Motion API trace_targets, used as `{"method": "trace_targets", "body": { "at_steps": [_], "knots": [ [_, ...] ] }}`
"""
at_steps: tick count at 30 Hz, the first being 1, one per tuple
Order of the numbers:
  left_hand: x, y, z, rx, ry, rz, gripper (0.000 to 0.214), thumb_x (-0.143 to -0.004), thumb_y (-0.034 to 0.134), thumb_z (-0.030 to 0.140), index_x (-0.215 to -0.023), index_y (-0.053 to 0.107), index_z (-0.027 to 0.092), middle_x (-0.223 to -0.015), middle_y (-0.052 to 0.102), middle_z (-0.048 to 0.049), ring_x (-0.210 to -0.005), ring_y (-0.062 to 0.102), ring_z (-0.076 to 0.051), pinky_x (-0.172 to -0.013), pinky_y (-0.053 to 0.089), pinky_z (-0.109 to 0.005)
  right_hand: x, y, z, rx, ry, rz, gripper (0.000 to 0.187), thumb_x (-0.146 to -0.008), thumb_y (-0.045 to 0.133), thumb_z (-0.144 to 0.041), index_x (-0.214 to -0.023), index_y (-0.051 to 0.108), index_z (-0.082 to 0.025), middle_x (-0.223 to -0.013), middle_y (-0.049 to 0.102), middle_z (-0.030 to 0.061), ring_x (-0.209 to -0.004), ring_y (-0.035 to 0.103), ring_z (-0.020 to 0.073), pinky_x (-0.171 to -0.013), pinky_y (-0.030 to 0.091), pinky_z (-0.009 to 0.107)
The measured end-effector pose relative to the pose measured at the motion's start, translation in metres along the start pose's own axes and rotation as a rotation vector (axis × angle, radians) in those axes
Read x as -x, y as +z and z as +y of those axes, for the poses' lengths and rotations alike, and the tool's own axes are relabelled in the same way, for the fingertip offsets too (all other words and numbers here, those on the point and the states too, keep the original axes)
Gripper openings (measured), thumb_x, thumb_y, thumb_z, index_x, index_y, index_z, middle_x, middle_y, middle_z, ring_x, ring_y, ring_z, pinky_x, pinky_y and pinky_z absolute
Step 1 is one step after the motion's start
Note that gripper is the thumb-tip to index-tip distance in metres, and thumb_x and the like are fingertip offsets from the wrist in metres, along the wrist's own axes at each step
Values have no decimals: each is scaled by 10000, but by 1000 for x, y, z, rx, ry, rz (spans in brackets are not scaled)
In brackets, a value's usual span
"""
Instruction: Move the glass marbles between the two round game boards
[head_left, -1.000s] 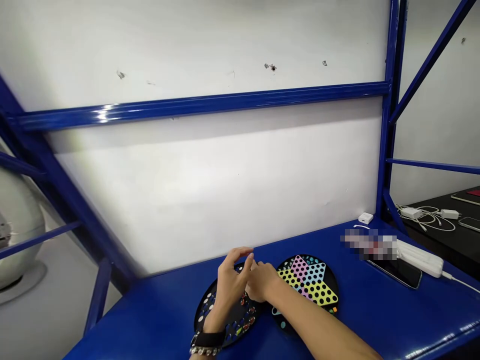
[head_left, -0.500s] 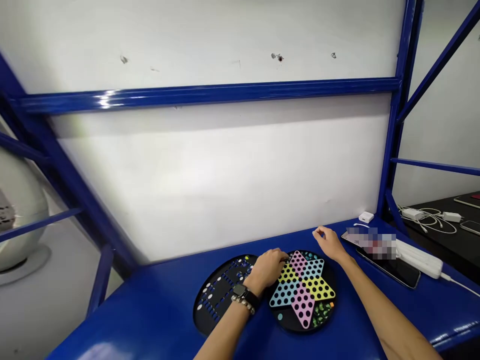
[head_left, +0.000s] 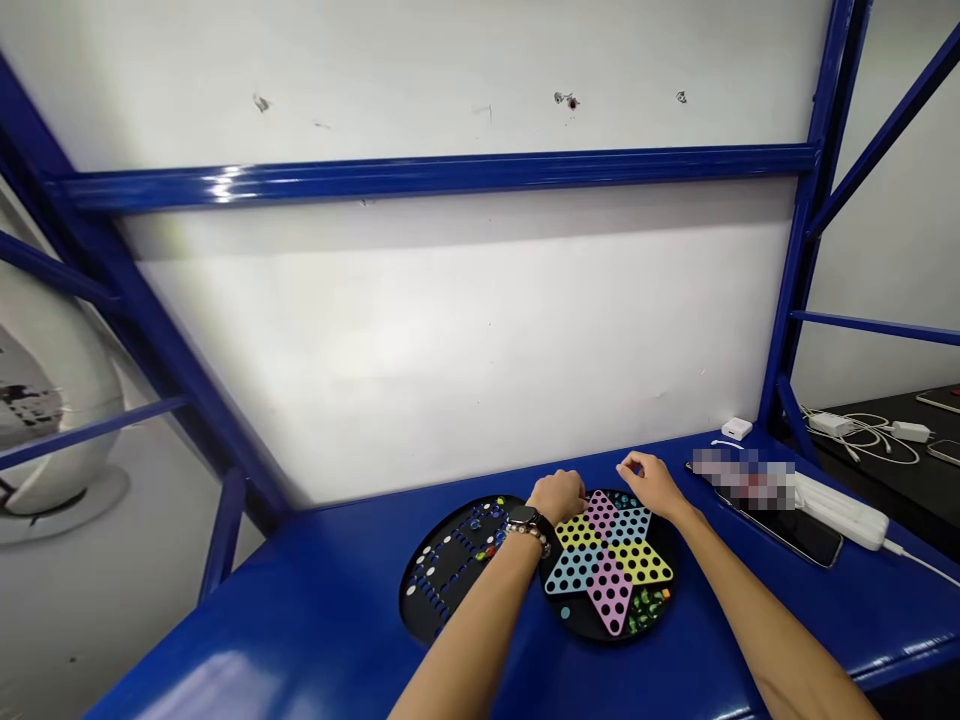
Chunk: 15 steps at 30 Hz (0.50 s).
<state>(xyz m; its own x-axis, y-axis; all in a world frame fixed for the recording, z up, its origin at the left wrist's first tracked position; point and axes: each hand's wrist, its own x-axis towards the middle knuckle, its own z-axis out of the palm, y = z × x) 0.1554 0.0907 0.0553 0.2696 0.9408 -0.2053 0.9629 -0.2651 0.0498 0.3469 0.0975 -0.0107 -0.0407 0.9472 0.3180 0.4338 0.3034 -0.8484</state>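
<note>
Tray [head_left: 466, 558], black with white spots, lies leftmost on the blue table [head_left: 315, 600]. A second ago both hands met over it; now they are parted at the star board [head_left: 606, 553] just to its right, so attention seems to have shifted there. The left hand [head_left: 556, 495] bends curled fingers at that board's far left edge, its grip hidden; the right hand [head_left: 651, 485], loosely curled, is by the far right rim, and whether it pinches anything cannot be told.

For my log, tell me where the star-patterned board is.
The star-patterned board lies low and right of centre in the head view, on the blue table, just right of the other black board.
</note>
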Motion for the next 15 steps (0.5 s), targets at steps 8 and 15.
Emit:
{"method": "trace_targets", "body": {
  "at_steps": [8, 15],
  "knots": [
    [-4, 2, -18, 82, 22, -92, 212, -803, 700, 296, -1006, 742, 253, -1003, 773, -44, -861, 736, -194, -669, 546, -221, 0, 5, 0, 95, -23, -75, 299, -877, 528, -446, -703, 578, -208, -706, 613, -1, -617, 489, 145, -605, 371, 270],
    [4, 5, 4, -48, 6, 14, 241, -841, 637, 180, -1069, 706, 147, -1156, 703, -186, -1072, 686, -311, -886, 540, -390, 3, 12, 0, 128, -37, -110, 274, -868, 532, -422, -698, 582, -213, -692, 615, -4, -612, 501, 144, -582, 354, 264]
  ]
}}
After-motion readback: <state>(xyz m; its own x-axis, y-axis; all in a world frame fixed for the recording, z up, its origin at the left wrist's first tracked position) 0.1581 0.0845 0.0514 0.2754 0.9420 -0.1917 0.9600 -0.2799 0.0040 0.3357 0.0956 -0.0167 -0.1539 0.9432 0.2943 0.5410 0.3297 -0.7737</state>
